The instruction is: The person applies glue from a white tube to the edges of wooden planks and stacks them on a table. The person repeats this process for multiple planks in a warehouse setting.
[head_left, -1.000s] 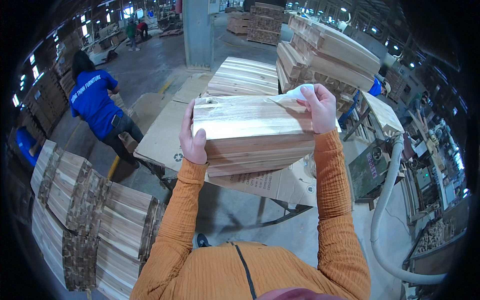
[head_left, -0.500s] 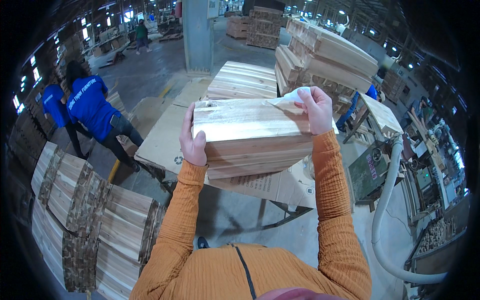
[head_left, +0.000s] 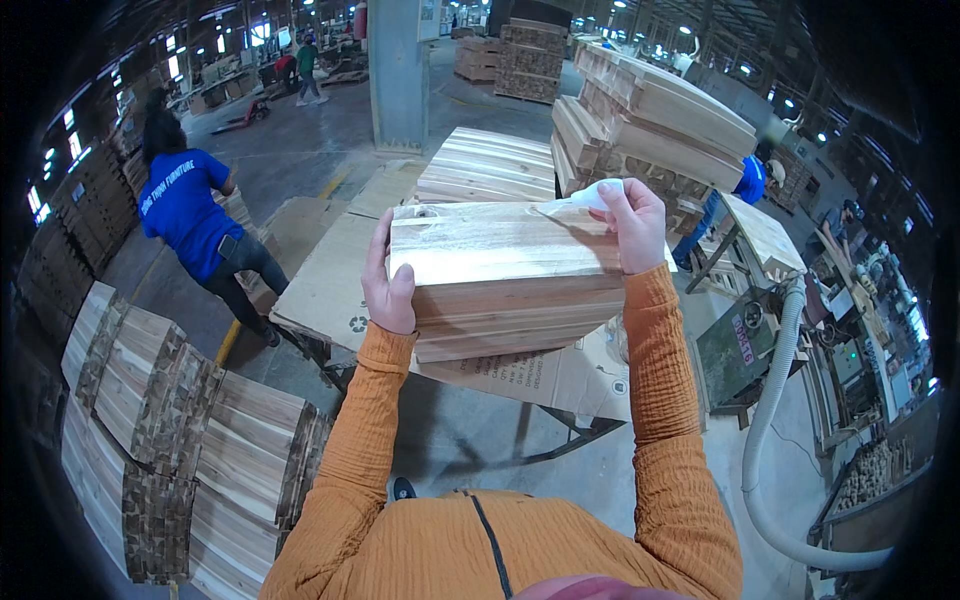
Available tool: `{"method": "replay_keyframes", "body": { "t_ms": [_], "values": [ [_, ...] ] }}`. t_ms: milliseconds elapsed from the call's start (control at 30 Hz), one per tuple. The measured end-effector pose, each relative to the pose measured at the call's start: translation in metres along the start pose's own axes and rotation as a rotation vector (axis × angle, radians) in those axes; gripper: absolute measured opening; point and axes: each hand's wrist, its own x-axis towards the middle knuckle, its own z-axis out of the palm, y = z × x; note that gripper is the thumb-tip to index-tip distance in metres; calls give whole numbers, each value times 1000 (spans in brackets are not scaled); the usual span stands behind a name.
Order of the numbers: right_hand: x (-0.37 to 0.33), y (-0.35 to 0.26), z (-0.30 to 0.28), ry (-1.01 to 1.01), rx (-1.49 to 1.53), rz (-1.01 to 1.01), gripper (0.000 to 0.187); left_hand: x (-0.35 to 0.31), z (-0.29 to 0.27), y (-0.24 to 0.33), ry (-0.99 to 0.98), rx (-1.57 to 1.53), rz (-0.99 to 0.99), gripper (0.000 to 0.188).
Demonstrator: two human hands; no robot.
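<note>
A pale wooden board (head_left: 500, 245) lies on top of a stack of boards (head_left: 515, 325) in front of me. My left hand (head_left: 388, 285) is closed round the board's left end, thumb on the near side and fingers along the end. A small white squeeze bottle (head_left: 592, 197) with a thin nozzle is pinched in my right hand (head_left: 636, 225), over the board's far right corner. Its nozzle points left, at or just above the far edge; contact is hard to make out. Near the far left corner shows a dark knot (head_left: 428, 212).
Cardboard (head_left: 320, 270) covers the table under the stack. More boards (head_left: 487, 165) lie behind, beside a tall pile (head_left: 660, 110). Board stacks (head_left: 240, 470) stand on the lower left. A grey hose (head_left: 765, 450) curves down at right. A co-worker in blue (head_left: 190, 205) stands left.
The bottle has tilted, so its nozzle now shows more plainly along the board's far edge. My left hand stays almost still. Of two blue-shirted people at left, one now shows clearly.
</note>
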Motion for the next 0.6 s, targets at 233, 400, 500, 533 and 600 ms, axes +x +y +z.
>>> {"method": "replay_keyframes", "body": {
  "t_ms": [233, 400, 500, 533, 600],
  "values": [
    [0, -1, -1, 61, 29, -10, 18, 1, 0, -1, -3, -7, 7, 72],
    [1, 1, 0, 64, 46, -21, 18, 1, -1, -2, -2, 0, 1, 72],
    [1, 2, -1, 57, 41, -27, 18, 1, 0, -1, -2, -4, -13, 72],
    [1, 2, -1, 54, 42, -29, 18, 1, 0, -1, 0, -4, -12, 72],
    [2, 2, -1, 60, 49, -29, 18, 1, 1, -2, 5, -6, -11, 73]
  ]
}}
